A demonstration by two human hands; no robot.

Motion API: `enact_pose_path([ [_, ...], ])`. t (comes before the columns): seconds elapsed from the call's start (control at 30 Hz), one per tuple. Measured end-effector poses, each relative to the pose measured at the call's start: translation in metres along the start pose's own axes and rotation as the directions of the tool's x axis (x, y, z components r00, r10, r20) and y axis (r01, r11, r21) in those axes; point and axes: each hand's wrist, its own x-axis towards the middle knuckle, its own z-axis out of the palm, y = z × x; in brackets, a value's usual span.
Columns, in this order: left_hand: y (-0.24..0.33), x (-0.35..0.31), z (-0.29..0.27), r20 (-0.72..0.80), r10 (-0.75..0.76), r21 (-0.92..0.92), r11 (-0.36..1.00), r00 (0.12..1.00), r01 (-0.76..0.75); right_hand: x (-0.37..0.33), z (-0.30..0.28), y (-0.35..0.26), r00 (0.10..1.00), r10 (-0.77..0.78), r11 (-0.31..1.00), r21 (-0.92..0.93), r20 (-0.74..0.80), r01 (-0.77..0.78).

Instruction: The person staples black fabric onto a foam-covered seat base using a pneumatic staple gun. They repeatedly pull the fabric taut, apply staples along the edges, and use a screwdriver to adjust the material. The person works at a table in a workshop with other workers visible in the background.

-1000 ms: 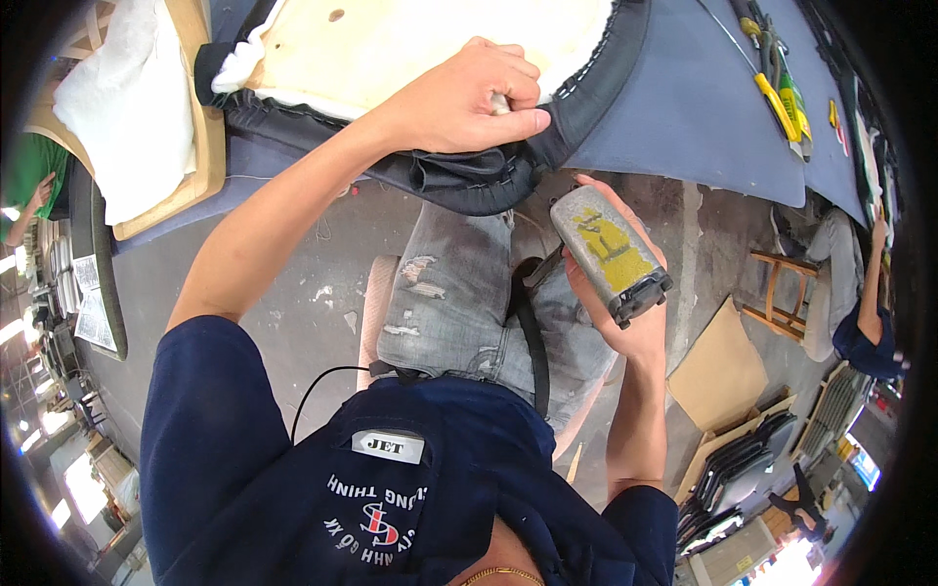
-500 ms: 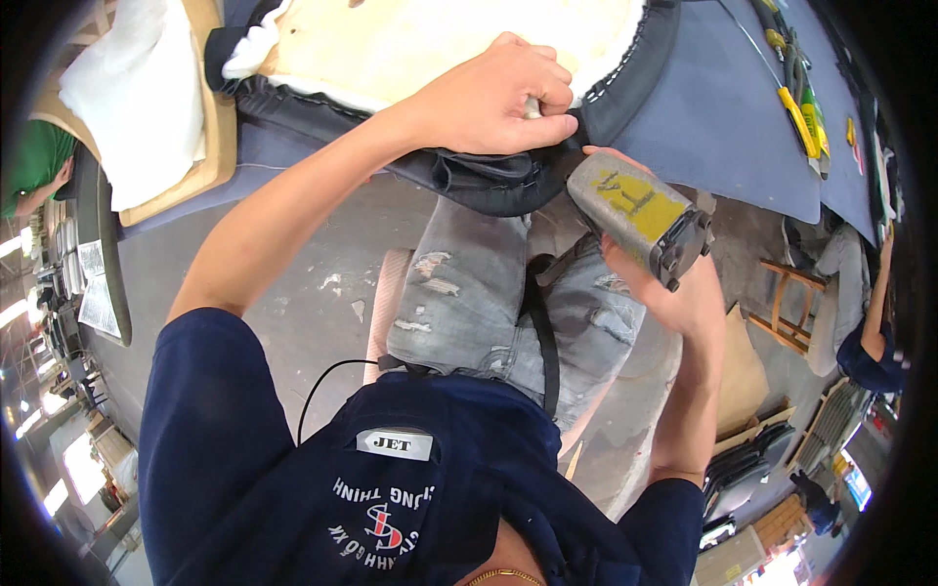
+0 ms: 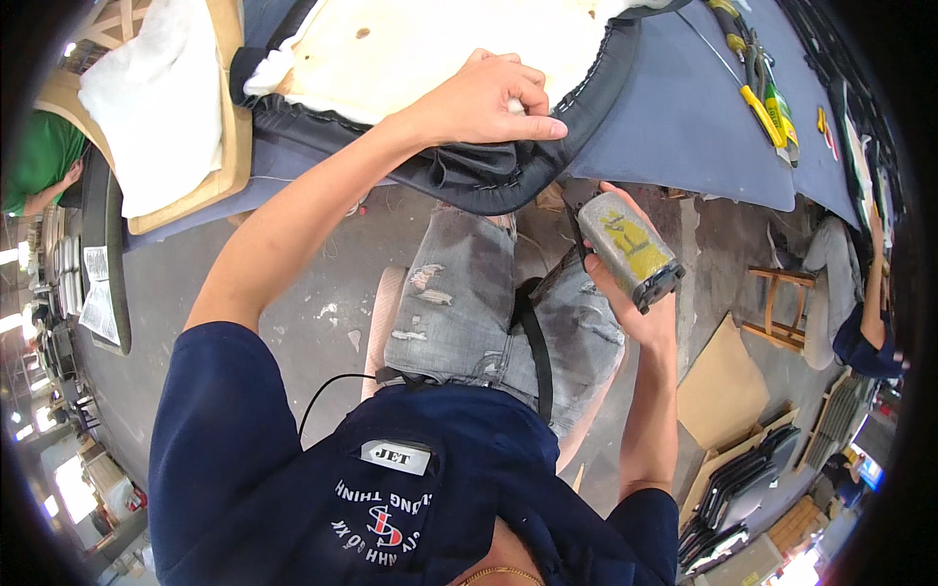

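A seat panel with a bare pale wooden board [image 3: 420,49] lies upside down at the table's front edge. Black cover material [image 3: 576,117] is wrapped round its rim, with a row of staples along it and loose folds at the near side. Over that near rim is my left hand [image 3: 484,103], fingers curled and thumb stretched to the right. A small white bit shows between its fingers; what they grip is mostly hidden. My right hand [image 3: 640,308] is closed round a grey staple gun [image 3: 625,244] with a yellow patch, held below the rim and apart from the panel.
The blue-grey table covering [image 3: 674,117] carries a yellow-handled screwdriver [image 3: 762,112] and pliers [image 3: 747,49] at right. White padding [image 3: 156,107] lies on a wooden frame at left. A co-worker's sleeve [image 3: 865,342] and a wooden stool [image 3: 777,308] are at far right.
My right hand has drawn the staple gun down and away from the rim. The left thumb has straightened along the cover. The panel now appears slightly higher and further left in view.
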Motion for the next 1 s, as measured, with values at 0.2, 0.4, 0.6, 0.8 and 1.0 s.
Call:
enact_pose_path([
  [0.2, 0.004, -0.007, 0.003, -0.069, -0.015, -0.071, 0.997, 0.998, 0.011, 0.008, 0.009, -0.004, 1.0, 0.021, 1.0, 0.02, 0.012, -0.022],
  [0.4, 0.01, -0.01, 0.012, -0.105, 0.035, 0.011, 0.999, 0.994, -0.034, 0.024, 0.011, -0.008, 0.998, -0.016, 1.0, 0.0, 0.062, 0.016],
  [0.6, 0.009, -0.008, 0.008, -0.243, -0.116, -0.171, 0.982, 0.963, 0.076, 0.04, -0.011, -0.036, 0.97, 0.159, 0.968, -0.225, 0.184, -0.116],
  [0.8, 0.005, 0.0, 0.008, -0.237, 0.056, 0.057, 0.997, 0.97, -0.044, 0.024, -0.003, -0.013, 0.993, 0.06, 0.997, 0.044, 0.106, -0.065],
  [1.0, 0.001, 0.001, 0.007, -0.2, 0.053, -0.059, 0.996, 0.978, -0.067, 0.011, -0.007, -0.005, 1.0, -0.001, 0.997, 0.072, -0.028, 0.003],
])
